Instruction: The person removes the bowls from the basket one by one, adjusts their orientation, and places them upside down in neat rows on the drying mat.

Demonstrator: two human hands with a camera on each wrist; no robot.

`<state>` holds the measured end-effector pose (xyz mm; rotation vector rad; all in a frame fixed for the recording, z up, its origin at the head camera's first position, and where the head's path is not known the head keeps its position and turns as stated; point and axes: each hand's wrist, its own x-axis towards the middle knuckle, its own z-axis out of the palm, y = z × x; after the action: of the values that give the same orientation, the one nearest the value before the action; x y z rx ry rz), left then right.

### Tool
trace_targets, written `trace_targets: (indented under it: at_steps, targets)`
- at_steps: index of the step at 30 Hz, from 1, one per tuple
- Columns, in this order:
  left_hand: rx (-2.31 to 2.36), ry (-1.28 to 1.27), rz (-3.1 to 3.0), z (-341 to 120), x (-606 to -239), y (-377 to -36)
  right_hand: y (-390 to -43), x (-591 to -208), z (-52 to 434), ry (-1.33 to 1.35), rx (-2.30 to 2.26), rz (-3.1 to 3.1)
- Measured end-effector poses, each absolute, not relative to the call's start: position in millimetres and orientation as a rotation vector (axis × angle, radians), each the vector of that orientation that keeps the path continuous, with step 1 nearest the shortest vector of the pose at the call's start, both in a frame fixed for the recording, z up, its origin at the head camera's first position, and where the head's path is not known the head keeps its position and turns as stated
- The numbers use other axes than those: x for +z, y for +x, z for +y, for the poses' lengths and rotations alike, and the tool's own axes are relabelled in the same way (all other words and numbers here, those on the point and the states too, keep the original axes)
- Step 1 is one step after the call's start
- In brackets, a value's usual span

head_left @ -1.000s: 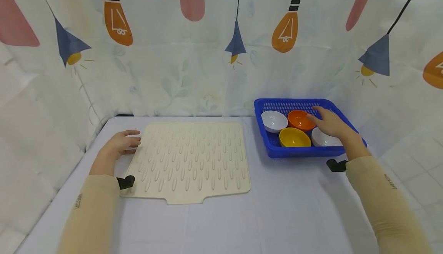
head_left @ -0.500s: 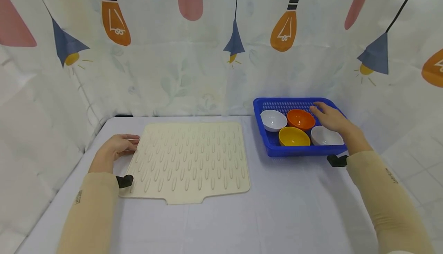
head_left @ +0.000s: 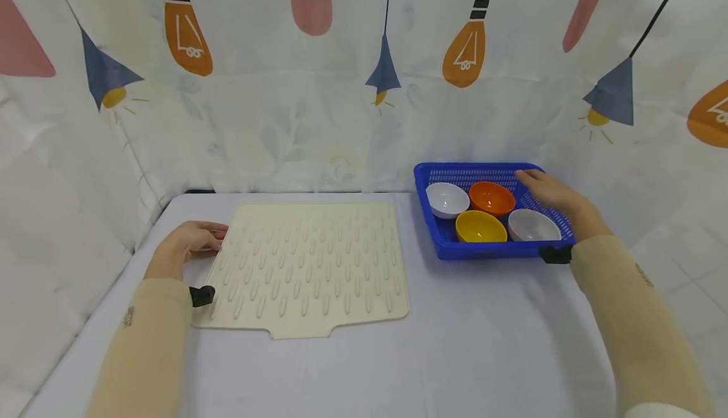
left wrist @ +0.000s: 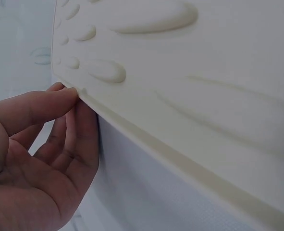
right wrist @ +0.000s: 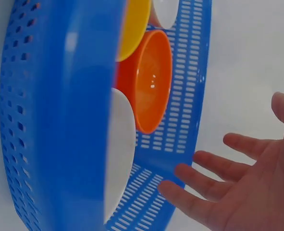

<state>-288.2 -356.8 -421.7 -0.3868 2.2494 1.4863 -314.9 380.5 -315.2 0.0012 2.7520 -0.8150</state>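
A cream dish drying mat [head_left: 307, 266] with raised oval ridges lies flat on the table. My left hand [head_left: 190, 244] is at its left edge; in the left wrist view, the thumb [left wrist: 60, 102] and fingers pinch that edge. On the right stands a blue plastic basket [head_left: 489, 250] holding a white bowl [head_left: 447, 200], an orange bowl [head_left: 492, 199], a yellow bowl [head_left: 481, 226] and a second white bowl [head_left: 534, 225]. Above the basket's right side is my right hand [head_left: 554, 193]. Its fingers are spread and hold nothing in the right wrist view.
White cloth covers the table [head_left: 364, 374]. Behind it hangs a pale curtain [head_left: 318, 121] printed with lamps and bulbs, close to the table's back edge. Black wrist mounts [head_left: 202, 296] sit on both sleeves.
My right hand has drawn right, away from the orange bowl to the basket's right side. The left hand's fingers have come together at the mat's edge. Mat and bowls stay in place.
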Motion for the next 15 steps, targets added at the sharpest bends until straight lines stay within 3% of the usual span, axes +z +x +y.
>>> trace_targets:
  at_steps: [15]
  targets:
    - [1.347,-0.272,2.299,-361.8,-426.0,-293.3,-335.1,-320.7,397.3,0.077,-1.155,2.440]
